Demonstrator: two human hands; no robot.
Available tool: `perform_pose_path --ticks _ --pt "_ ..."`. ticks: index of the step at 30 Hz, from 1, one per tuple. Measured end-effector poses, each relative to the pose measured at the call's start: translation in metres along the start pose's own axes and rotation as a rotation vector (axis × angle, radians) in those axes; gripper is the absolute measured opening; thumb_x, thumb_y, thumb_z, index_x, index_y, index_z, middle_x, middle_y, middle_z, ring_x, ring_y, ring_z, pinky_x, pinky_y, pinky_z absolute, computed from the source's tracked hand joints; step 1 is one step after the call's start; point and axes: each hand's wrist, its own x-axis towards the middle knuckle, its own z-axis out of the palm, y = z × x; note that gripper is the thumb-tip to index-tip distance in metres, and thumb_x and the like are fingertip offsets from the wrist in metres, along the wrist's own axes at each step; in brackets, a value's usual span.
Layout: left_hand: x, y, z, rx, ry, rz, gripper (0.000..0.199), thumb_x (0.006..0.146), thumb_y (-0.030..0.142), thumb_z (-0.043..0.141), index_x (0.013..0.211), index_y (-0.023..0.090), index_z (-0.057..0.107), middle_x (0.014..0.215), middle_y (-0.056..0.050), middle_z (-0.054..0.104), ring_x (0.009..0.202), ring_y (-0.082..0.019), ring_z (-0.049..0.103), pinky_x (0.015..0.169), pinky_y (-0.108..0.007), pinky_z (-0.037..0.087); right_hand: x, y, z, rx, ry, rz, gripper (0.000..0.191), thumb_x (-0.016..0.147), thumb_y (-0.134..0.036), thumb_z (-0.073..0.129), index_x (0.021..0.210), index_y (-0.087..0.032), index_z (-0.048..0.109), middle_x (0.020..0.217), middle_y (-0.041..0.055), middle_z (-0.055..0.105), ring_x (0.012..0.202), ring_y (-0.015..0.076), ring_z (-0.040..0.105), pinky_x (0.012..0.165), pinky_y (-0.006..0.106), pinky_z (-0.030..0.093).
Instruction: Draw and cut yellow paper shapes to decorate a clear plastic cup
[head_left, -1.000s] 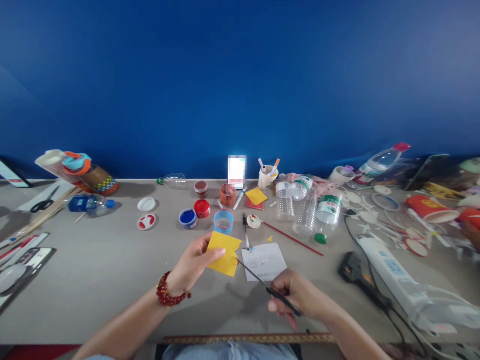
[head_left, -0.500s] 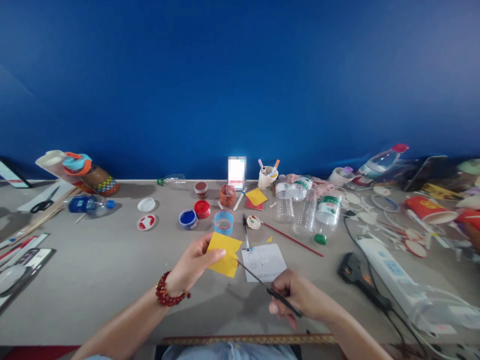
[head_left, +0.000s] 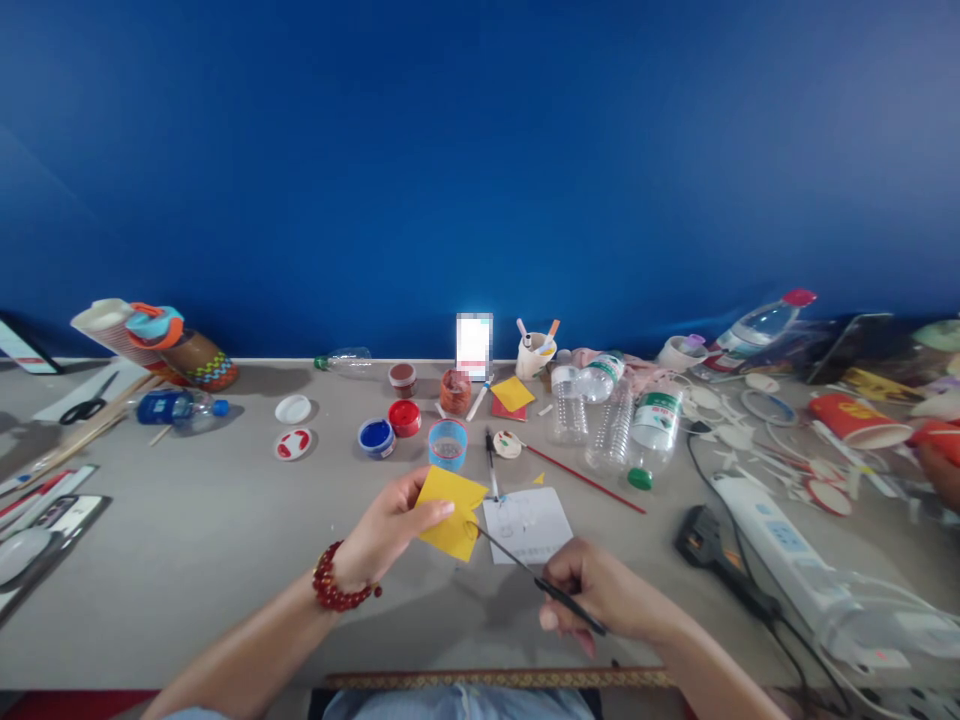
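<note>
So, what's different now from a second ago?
The partly cut yellow sheet of paper has shifted slightly toward the person, in the left hand. The black-handled metal scissors, in the right hand, have barely moved. Nothing was newly gripped or let go. The white paper sheet with drawings and round open pot of red paint stayed put.

A craft workspace is indicated by the grey table (head_left: pixel 187 560) set against a blue wall (head_left: pixel 480 170). On it are spread an open pot of blue paint (head_left: pixel 376 437), another of red paint (head_left: pixel 405 416), a red-handled paintbrush (head_left: pixel 589 480), a cup of markers (head_left: pixel 535 362), clear plastic bottles (head_left: pixel 658 425) and a hot-glue gun (head_left: pixel 700 540) beside a power strip (head_left: pixel 784 540). Yellow paper (head_left: pixel 444 497) is held to scissors (head_left: pixel 571 604).
</note>
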Motion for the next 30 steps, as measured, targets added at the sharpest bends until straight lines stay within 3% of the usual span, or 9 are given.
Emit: perform_pose_path --ticks 19,30 --pt "-0.001 0.007 0.003 0.001 -0.074 0.000 0.028 0.082 0.033 0.068 0.104 0.015 0.062 0.090 -0.009 0.075 0.082 -0.023 0.071 0.073 -0.031 0.055 0.002 0.006 -0.006 -0.078 -0.014 -0.048 0.059 0.067 -0.059 0.073 0.043 -0.017 0.038 0.039 -0.0048 0.045 0.036 0.0055 0.038 0.035 0.017 0.023" --pt "-0.002 0.017 0.007 0.057 -0.094 -0.034 0.034 0.079 0.039 0.070 0.103 0.015 0.064 0.093 -0.009 0.074 0.083 -0.023 0.070 0.072 -0.030 0.053 -0.002 0.001 -0.008 -0.102 -0.011 -0.034 0.058 0.069 -0.053 0.075 0.044 -0.018 0.036 0.039 -0.0044 0.047 0.036 0.0063 0.041 0.036 0.017 0.024"
